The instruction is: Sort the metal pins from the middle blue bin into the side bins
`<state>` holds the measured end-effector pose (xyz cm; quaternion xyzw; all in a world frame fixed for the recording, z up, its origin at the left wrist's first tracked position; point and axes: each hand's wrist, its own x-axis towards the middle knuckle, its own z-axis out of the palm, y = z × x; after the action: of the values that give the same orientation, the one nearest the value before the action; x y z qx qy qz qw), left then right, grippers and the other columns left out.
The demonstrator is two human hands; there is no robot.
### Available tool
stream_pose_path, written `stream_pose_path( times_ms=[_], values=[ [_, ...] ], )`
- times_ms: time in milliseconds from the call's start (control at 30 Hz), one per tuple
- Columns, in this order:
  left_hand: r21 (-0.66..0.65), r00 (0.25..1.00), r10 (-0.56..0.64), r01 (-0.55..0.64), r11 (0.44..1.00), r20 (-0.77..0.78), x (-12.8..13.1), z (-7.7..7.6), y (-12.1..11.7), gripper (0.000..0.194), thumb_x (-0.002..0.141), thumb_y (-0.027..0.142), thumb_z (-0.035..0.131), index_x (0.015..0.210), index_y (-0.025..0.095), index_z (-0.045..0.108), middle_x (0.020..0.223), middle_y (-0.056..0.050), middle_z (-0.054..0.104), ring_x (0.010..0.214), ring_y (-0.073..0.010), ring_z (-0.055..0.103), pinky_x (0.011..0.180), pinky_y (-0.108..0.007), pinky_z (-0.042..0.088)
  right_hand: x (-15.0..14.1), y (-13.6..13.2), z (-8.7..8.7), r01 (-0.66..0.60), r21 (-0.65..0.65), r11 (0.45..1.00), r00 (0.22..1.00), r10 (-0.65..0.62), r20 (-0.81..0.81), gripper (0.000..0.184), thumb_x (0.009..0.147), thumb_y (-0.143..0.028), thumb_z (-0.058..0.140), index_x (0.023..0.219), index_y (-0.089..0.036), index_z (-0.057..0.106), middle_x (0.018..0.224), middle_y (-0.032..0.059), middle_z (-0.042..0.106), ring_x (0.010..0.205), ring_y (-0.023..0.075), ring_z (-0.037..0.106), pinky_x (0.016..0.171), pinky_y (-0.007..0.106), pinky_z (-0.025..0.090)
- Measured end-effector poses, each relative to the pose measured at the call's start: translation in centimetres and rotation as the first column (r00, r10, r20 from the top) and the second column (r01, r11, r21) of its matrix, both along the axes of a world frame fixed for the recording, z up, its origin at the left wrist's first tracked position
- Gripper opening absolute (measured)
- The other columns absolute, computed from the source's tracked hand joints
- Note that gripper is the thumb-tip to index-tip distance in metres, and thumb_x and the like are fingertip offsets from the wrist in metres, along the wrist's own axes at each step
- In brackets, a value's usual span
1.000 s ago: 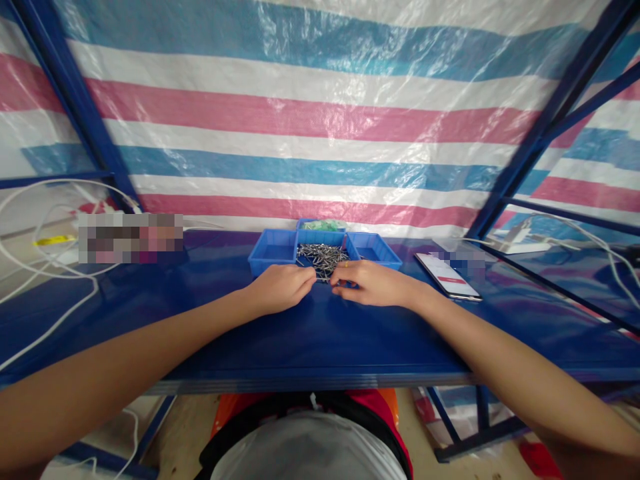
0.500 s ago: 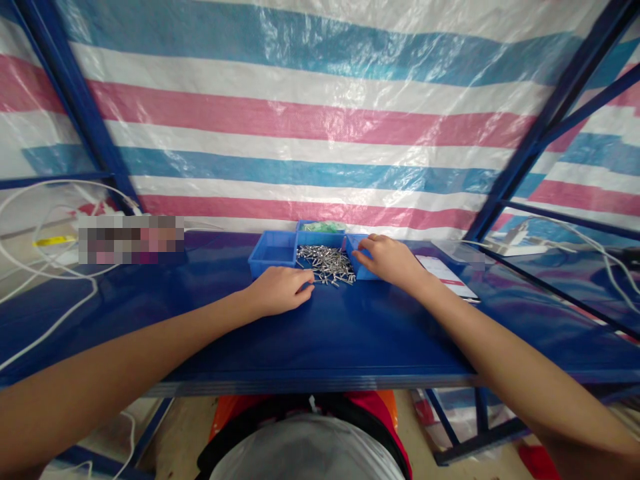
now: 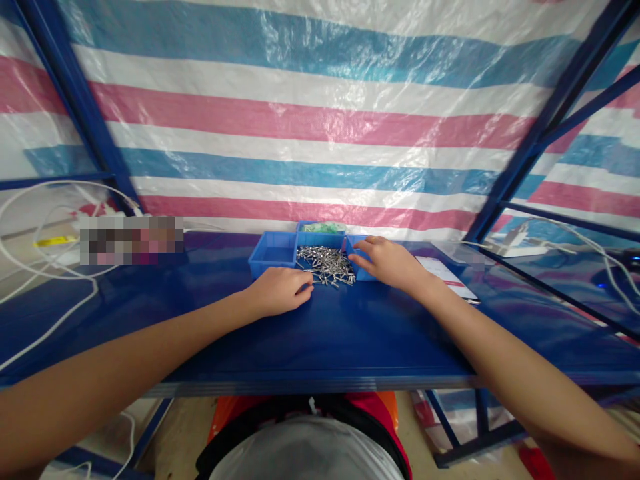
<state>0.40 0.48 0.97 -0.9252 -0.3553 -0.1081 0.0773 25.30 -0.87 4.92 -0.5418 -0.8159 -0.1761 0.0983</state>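
A pile of slim metal pieces [image 3: 327, 265] lay on the blue surface [image 3: 320, 333], hemmed in by a left bin [image 3: 273, 255], a right bin [image 3: 367, 275] and a rear bin [image 3: 323, 238], which had something green [image 3: 320, 228] inside. To the right lay a phone [image 3: 453, 283]; white cables [image 3: 96, 288] looped at far left, and a striped sheet [image 3: 300, 120] hung behind.

The right hand [image 3: 387, 262], fingers loosely spread, was at the right bin and hid much of its inside; the forearm covered part of the phone. The left hand [image 3: 280, 291] rested by the pile's near left edge, fingers curled; whether it gripped a piece could not be told. A pixelated patch masked whatever stood at left, and both forearms ran out of view.
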Motion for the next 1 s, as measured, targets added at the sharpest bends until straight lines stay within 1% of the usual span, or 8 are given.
stream_pose_path(
  times_ms=[33, 100, 167, 267, 433, 533, 633, 1000],
  values=[
    [0.001, 1.000, -0.001, 0.001, 1.000, -0.001, 0.0, -0.1, 0.0, 0.020, 0.090, 0.031, 0.043, 0.088, 0.022, 0.060, 0.078, 0.001, 0.065, 0.069, -0.0160, 0.061, 0.056, -0.024, 0.035, -0.3, -0.1, 0.0, -0.124, -0.025, 0.992, 0.992, 0.123, -0.022, 0.031, 0.096, -0.036, 0.042, 0.105, -0.015, 0.062, 0.098, 0.0117, 0.064, 0.090, 0.0233, 0.062, 0.078, 0.032, 0.046],
    [0.012, 1.000, 0.004, -0.004, 1.000, 0.002, 0.0, -0.2, 0.1, 0.020, 0.091, 0.031, 0.042, 0.090, 0.022, 0.060, 0.083, 0.001, 0.064, 0.072, -0.0163, 0.062, 0.059, -0.024, 0.038, -1.0, -0.4, -0.5, -0.348, -0.126, 0.929, 0.937, 0.340, -0.086, 0.025, 0.097, -0.030, 0.043, 0.103, -0.016, 0.063, 0.094, 0.0079, 0.064, 0.085, 0.0185, 0.062, 0.079, 0.029, 0.045],
    [0.041, 1.000, 0.020, -0.020, 0.999, 0.023, 0.1, -0.5, 0.1, 0.021, 0.091, 0.031, 0.042, 0.098, 0.022, 0.059, 0.095, -0.001, 0.062, 0.075, -0.0163, 0.062, 0.063, -0.025, 0.042, -1.8, -0.7, -1.3, -0.458, -0.201, 0.866, 0.889, 0.440, -0.130, 0.023, 0.096, -0.028, 0.045, 0.104, -0.016, 0.063, 0.094, 0.0067, 0.063, 0.084, 0.0169, 0.062, 0.079, 0.028, 0.046],
    [0.082, 0.999, 0.034, -0.037, 0.996, 0.039, 0.0, -0.8, 0.1, 0.026, 0.092, 0.032, 0.042, 0.113, 0.022, 0.054, 0.113, -0.004, 0.055, 0.078, -0.0163, 0.063, 0.066, -0.027, 0.045, -2.7, -1.1, -2.4, -0.467, -0.243, 0.850, 0.884, 0.453, -0.114, 0.020, 0.093, -0.026, 0.050, 0.103, -0.016, 0.063, 0.099, 0.0083, 0.060, 0.087, 0.0183, 0.062, 0.079, 0.030, 0.047],
    [0.049, 0.998, -0.062, 0.062, 0.997, 0.008, 0.0, -1.0, 0.2, 0.023, 0.092, 0.032, 0.043, 0.111, 0.024, 0.056, 0.120, -0.002, 0.053, 0.092, -0.0176, 0.062, 0.073, -0.027, 0.047, -3.0, -1.5, -2.6, -0.461, -0.259, 0.848, 0.887, 0.445, -0.121, 0.021, 0.093, -0.026, 0.049, 0.106, -0.016, 0.062, 0.101, 0.0090, 0.059, 0.093, 0.0192, 0.061, 0.084, 0.031, 0.046],
    [0.016, 0.991, -0.131, 0.131, 0.991, -0.014, 0.0, -0.9, 0.3, 0.021, 0.093, 0.030, 0.042, 0.105, 0.024, 0.058, 0.113, -0.001, 0.059, 0.101, -0.0179, 0.059, 0.080, -0.026, 0.046, -2.6, -1.3, -2.5, -0.460, -0.278, 0.843, 0.888, 0.442, -0.131, 0.023, 0.093, -0.026, 0.050, 0.108, -0.015, 0.062, 0.102, 0.0103, 0.060, 0.095, 0.0204, 0.060, 0.086, 0.033, 0.046],
    [0.004, 0.991, -0.129, 0.129, 0.992, -0.038, 0.0, -0.8, 0.2, 0.021, 0.094, 0.030, 0.041, 0.103, 0.024, 0.059, 0.102, 0.000, 0.063, 0.096, -0.0181, 0.060, 0.078, -0.027, 0.046, -2.4, -1.0, -2.6, -0.461, -0.294, 0.837, 0.887, 0.443, -0.130, 0.025, 0.093, -0.027, 0.050, 0.110, -0.014, 0.062, 0.105, 0.0113, 0.059, 0.097, 0.0212, 0.060, 0.089, 0.034, 0.045],
    [0.016, 0.985, -0.172, 0.172, 0.985, -0.012, -0.2, -0.5, 0.1, 0.017, 0.091, 0.024, 0.046, 0.093, 0.022, 0.063, 0.092, 0.000, 0.063, 0.086, -0.0148, 0.060, 0.072, -0.022, 0.044, -2.7, -1.3, -2.4, -0.442, -0.258, 0.859, 0.897, 0.426, -0.118, 0.024, 0.093, -0.026, 0.048, 0.109, -0.014, 0.062, 0.101, 0.0112, 0.061, 0.093, 0.0215, 0.061, 0.082, 0.035, 0.048]
  ],
)
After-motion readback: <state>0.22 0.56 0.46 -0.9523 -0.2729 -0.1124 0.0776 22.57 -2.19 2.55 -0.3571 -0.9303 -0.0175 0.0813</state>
